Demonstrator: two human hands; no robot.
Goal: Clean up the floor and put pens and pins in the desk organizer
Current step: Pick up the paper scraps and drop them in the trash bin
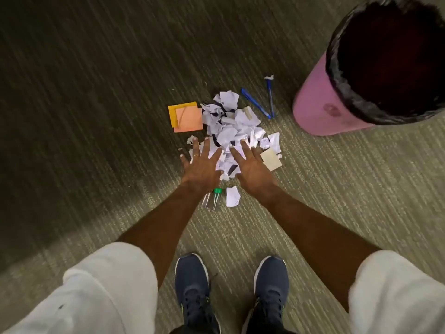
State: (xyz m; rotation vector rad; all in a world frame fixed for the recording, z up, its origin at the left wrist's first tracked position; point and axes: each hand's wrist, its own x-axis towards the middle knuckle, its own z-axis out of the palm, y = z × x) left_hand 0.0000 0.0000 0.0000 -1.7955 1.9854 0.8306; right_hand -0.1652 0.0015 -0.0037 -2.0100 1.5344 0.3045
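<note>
Pens (261,102) lie between paper pile (232,126) (left) and bin (317,109) (right).

Left of pile: open carpet (84,141).
Right: passage narrowed by the pink bin (325,109).
Far side: two blue pens (256,103) beside the paper scraps (231,126).

Single view, camera on my head. Faces forward and steeply down onto carpet (96,92). Wide angle. My shoes (192,285) at bottom edge, sleeves (96,297) in both lower corners. My left hand (201,165) and right hand (252,165) mid-frame, at near side of paper pile (231,124). Pink bin (320,109) cut by top-right corner. Floor near; whole pile fits in frame.
</note>
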